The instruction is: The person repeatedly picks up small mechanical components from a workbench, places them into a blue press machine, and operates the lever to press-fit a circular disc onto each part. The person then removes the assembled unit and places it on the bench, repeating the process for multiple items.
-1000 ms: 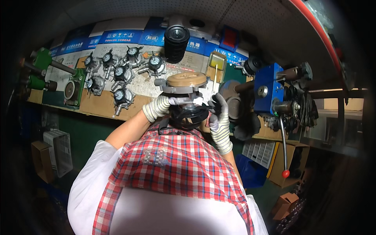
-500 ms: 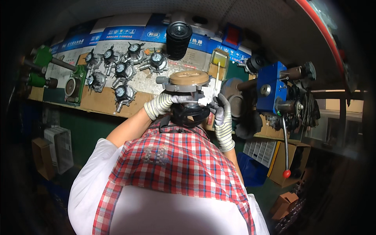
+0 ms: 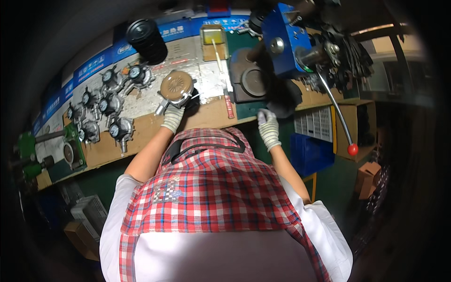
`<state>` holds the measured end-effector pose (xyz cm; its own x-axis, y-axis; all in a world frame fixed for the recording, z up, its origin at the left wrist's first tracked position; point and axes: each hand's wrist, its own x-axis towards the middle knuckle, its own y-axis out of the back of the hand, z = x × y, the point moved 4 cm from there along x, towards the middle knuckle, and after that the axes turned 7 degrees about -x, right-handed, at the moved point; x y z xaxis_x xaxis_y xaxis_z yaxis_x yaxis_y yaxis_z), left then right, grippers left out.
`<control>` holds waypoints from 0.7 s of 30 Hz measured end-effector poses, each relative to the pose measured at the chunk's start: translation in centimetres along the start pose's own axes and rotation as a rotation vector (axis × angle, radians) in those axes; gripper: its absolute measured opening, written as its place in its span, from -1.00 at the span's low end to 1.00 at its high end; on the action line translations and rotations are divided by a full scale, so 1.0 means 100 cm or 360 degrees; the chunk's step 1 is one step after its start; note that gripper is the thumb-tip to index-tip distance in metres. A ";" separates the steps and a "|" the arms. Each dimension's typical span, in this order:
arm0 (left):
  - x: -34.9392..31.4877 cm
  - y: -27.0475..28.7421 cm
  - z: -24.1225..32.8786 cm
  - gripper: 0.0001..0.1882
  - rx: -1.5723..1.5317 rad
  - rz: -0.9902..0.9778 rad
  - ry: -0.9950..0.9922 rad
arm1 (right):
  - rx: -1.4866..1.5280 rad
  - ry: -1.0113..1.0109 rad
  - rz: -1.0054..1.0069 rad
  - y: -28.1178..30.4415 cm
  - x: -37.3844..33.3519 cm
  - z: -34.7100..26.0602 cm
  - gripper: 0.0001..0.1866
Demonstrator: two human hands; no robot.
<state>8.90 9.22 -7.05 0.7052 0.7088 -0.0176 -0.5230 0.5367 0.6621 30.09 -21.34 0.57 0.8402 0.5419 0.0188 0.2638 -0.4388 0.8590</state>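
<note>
Clasping the brown-topped housing (image 3: 176,85) on its near side, the left hand (image 3: 172,118) holds it near the edge of the bench (image 3: 105,154); a loose or off-centre grip could let it tip and drop. The right hand (image 3: 268,126) is at that edge, fingers curled, around what, if anything, I cannot tell. Room to move lies over the cardboard (image 3: 204,115) toward the red-handled tool (image 3: 229,105); black-capped metal units (image 3: 111,104) crowd the left

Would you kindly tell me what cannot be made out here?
Head view: fingertips of the left hand, hidden by the brown-topped part.
Head view: that part's underside, turned away from the camera.
Head view: top of the blue-and-red box, cut off by the upper edge.
Head view: left end of the green machine, lost in shadow.
</note>
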 end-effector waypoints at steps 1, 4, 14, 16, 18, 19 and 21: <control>-0.005 -0.013 -0.003 -0.47 0.0057 -0.0050 0.0000 | -0.0040 -0.0193 0.0145 0.008 0.002 0.028 -0.70; -0.027 -0.032 -0.006 -0.49 0.0105 -0.0122 0.0024 | -0.0060 -0.1029 0.0364 0.035 0.022 0.090 -0.56; -0.046 -0.006 -0.021 -0.52 -0.0601 0.0009 0.0446 | 0.0023 -0.1349 0.0290 0.043 0.108 0.183 -0.30; -0.053 0.012 -0.032 -0.52 -0.0933 0.0159 0.0578 | 0.0169 -0.1043 0.0933 0.065 0.106 0.181 -0.35; -0.080 0.035 -0.010 -0.48 0.0439 0.0230 -0.0190 | 0.0491 -0.1112 0.0922 0.082 0.097 0.189 -0.50; -0.092 0.044 -0.023 -0.51 0.0089 0.0412 -0.0211 | 0.0839 -0.1103 0.0957 0.088 0.089 0.181 -0.55; -0.110 0.069 -0.054 -0.58 -0.0082 0.0764 -0.0027 | 0.1514 -0.1189 0.0885 0.092 0.065 0.161 -0.60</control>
<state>-5.03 7.55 -6.32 0.3859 0.8746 0.2937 -0.8140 0.1729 0.5545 45.59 -33.44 0.38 0.9192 -0.2579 -0.2977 -0.2276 -0.9646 0.1329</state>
